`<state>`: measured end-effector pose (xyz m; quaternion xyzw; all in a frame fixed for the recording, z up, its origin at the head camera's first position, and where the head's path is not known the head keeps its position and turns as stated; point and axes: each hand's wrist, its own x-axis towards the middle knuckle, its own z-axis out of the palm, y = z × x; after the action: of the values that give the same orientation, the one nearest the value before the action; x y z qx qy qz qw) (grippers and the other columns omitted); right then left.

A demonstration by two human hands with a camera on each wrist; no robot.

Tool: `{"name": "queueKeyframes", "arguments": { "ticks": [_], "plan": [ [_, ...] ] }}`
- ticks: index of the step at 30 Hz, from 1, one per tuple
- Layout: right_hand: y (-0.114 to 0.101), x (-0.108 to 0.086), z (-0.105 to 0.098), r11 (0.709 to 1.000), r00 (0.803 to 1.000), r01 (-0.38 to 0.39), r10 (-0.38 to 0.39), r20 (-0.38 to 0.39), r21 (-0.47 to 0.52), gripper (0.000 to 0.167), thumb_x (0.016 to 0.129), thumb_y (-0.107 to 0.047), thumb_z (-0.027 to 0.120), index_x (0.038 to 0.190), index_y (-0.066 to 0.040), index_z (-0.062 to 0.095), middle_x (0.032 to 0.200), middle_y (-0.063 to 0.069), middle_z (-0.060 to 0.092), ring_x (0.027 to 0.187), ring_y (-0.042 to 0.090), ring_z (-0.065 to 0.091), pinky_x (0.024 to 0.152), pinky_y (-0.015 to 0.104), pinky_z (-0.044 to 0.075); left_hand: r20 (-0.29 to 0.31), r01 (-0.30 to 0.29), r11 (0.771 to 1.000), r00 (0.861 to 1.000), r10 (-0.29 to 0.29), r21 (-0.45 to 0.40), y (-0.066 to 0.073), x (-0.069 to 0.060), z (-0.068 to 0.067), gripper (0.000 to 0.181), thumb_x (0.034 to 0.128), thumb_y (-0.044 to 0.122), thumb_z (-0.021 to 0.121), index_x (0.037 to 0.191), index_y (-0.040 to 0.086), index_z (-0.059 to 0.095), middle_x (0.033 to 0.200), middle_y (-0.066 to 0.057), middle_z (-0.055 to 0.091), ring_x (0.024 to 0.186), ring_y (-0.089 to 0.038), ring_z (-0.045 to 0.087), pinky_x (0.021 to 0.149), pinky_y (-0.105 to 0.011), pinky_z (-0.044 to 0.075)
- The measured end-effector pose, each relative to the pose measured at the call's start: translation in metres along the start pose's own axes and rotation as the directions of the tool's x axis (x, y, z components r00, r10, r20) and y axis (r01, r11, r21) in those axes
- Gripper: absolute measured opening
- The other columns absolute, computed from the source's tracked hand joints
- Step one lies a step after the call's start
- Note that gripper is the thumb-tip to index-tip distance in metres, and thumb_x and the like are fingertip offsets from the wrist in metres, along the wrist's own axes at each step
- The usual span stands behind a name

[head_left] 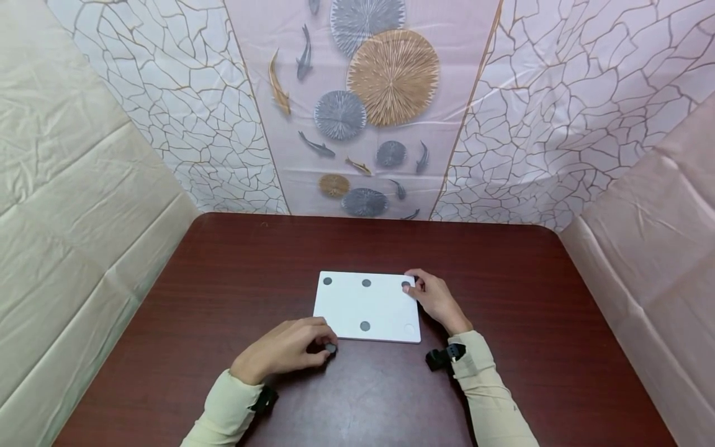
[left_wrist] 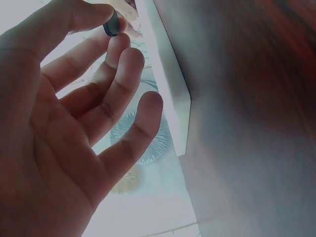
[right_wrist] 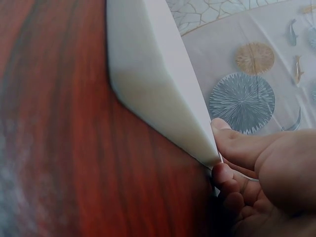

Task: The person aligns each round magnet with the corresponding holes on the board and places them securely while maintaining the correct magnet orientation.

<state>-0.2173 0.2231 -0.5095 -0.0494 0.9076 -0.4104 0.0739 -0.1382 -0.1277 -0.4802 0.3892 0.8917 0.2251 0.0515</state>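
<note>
A flat white board [head_left: 357, 307] lies on the table, with several dark round discs [head_left: 366, 283] set into its top face. Near its front right corner is a pale circular recess [head_left: 410, 329]. My left hand [head_left: 287, 347] is at the board's front left corner, covering it in the head view. Between thumb and index finger it pinches a small dark disc [left_wrist: 111, 23], held on edge; its other fingers are loosely bent. At the far right corner my right hand [head_left: 438, 301] grips the board, thumb on top beside a disc and fingers at the edge.
The dark red-brown table [head_left: 246, 261] reaches back to a patterned cloth [head_left: 363, 167]. Beige cloth walls [head_left: 72, 217] stand on both sides. A black strap with a small device [head_left: 445, 357] sits on the right wrist, another [head_left: 264, 399] on the left.
</note>
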Motion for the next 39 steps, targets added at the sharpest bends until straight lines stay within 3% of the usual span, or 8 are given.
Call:
{"name": "queueKeyframes", "arguments": {
  "ticks": [17,28,39],
  "plan": [
    [0.002,0.000,0.002,0.999,0.999,0.038,-0.038,-0.019,0.000,0.041,0.105,-0.020,0.068,0.143,-0.007,0.060,0.081,0.006,0.053,0.059,0.016,0.041,0.057,0.031,0.037,0.026,-0.030,0.999,0.999,0.031,-0.038,0.006,0.013,0.001,0.013,0.1019,0.027,0.074,0.114,0.024,0.075,0.106,0.016,0.065,0.093,0.004,0.059,0.084,-0.022,0.053],
    [0.003,0.000,0.002,1.000,0.999,0.030,-0.030,-0.014,-0.002,0.040,0.106,-0.022,0.067,0.143,-0.008,0.060,0.080,0.006,0.053,0.058,0.017,0.041,0.058,0.031,0.039,0.025,-0.077,0.997,0.997,0.078,-0.017,0.008,0.028,0.003,0.009,0.1019,0.026,0.074,0.111,0.023,0.076,0.103,0.017,0.065,0.089,0.005,0.059,0.081,-0.019,0.052],
    [0.003,-0.001,0.002,1.000,1.000,0.026,-0.026,-0.013,-0.001,0.040,0.106,-0.021,0.067,0.144,-0.008,0.060,0.079,0.006,0.053,0.058,0.017,0.041,0.058,0.032,0.039,0.066,-0.099,0.995,0.993,0.100,-0.009,0.014,0.042,0.006,0.010,0.1026,0.024,0.073,0.110,0.020,0.077,0.102,0.014,0.066,0.089,0.002,0.058,0.082,-0.019,0.050]
  ]
}}
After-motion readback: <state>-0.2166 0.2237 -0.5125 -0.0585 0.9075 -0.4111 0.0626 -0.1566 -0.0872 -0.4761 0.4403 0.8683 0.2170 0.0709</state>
